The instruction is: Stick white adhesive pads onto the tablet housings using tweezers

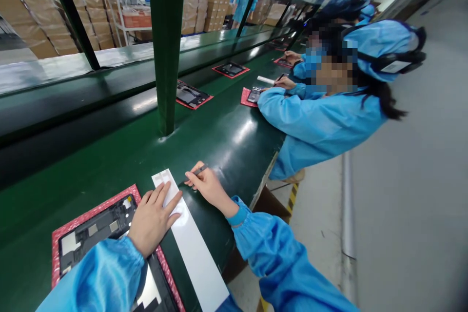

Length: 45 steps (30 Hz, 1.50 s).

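A long white strip [199,258] lies slantwise on the green work surface [204,131]. My left hand [154,212] rests with spread fingers on its upper part. Just right of the strip's upper end, my right hand [207,185] grips a thin dark pen-like tool [199,170], its tip pointing down toward the strip. Under my left forearm lies a black device housing [98,226] with silvery patches, on a red bubble-wrap sheet [56,253]. My sleeve hides part of that housing.
A green post [166,48] rises from the surface ahead. Beyond it lie more housings [192,95] on red sheets. A person in a blue smock [325,126] works at the right, holding a tool over another housing. Stacked cartons [40,19] stand at the back left.
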### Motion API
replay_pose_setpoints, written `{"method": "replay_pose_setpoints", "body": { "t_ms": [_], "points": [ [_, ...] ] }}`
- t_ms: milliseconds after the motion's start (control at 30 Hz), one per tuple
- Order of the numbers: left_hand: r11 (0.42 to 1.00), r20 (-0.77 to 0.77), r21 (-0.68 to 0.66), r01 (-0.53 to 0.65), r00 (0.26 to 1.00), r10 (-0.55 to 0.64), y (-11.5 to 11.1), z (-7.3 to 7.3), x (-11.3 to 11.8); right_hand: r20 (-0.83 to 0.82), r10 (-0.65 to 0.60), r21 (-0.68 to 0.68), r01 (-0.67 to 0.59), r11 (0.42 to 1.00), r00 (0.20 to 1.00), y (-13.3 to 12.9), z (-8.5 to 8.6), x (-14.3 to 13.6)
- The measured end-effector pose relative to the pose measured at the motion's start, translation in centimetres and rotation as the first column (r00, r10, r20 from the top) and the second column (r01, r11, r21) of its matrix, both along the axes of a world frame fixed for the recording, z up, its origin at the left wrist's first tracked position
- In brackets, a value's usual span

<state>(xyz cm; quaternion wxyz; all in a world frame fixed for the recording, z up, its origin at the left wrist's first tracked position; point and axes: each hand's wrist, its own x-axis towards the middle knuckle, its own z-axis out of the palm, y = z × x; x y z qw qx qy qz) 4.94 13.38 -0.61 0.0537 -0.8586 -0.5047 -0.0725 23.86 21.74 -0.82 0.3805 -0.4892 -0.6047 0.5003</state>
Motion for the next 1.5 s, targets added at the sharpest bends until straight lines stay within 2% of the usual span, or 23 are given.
{"method": "replay_pose_setpoints", "body": {
  "t_ms": [267, 500, 767, 933, 1100, 1200, 1267, 1367, 1433, 1500],
  "points": [
    [1.000, -0.027, -0.003, 0.002, 1.000, -0.002, 0.3, 0.1, 0.3, 0.119, 0.033, 0.037, -0.038, 0.999, 0.992, -0.4, 0.9, -0.4],
    [1.000, -0.019, 0.003, 0.000, 1.000, 0.000, 0.1, 0.1, 0.2, 0.148, 0.038, 0.038, -0.044, 0.998, 0.988, -0.6, 1.0, -0.4],
    [1.000, -0.029, -0.009, 0.013, 0.999, -0.014, 0.2, 0.2, 0.1, 0.058, 0.006, 0.000, -0.006, 1.000, 0.998, -0.4, 0.7, -0.7],
    [1.000, -0.046, -0.003, 0.028, 0.999, -0.028, 0.2, 0.4, 0.1, -0.063, -0.023, -0.035, 0.021, 0.999, 0.998, -0.2, 0.4, -0.6],
    [1.000, -0.025, -0.005, 0.028, 0.999, -0.028, 0.5, 0.6, 0.4, -0.207, -0.089, -0.057, 0.079, 0.995, 0.974, -0.8, 1.4, -0.2],
    [1.000, -0.006, -0.019, 0.004, 1.000, -0.004, 0.3, 1.8, -0.9, -0.258, -0.116, -0.084, 0.098, 0.992, 0.959, -2.9, 2.5, 0.0],
    [0.998, 0.043, 0.009, -0.059, 0.997, 0.058, -0.7, 3.3, -2.9, -0.272, -0.138, -0.106, 0.113, 0.988, 0.952, -5.4, 3.2, 0.2],
    [0.987, 0.215, 0.029, -0.158, 0.965, 0.148, -4.1, 5.7, -5.8, -0.221, -0.118, -0.173, 0.081, 0.982, 0.968, -9.6, 3.9, 0.2],
    [0.991, 0.312, -0.052, -0.121, 0.941, 0.131, -7.2, 6.4, -6.7, -0.196, -0.047, -0.249, -0.004, 0.968, 0.980, -12.1, 3.9, -0.4],
    [0.991, 0.353, -0.131, -0.025, 0.933, 0.070, -10.1, 6.1, -6.6, -0.147, 0.004, -0.257, -0.043, 0.965, 0.989, -13.7, 3.4, -1.2]
  ]
}}
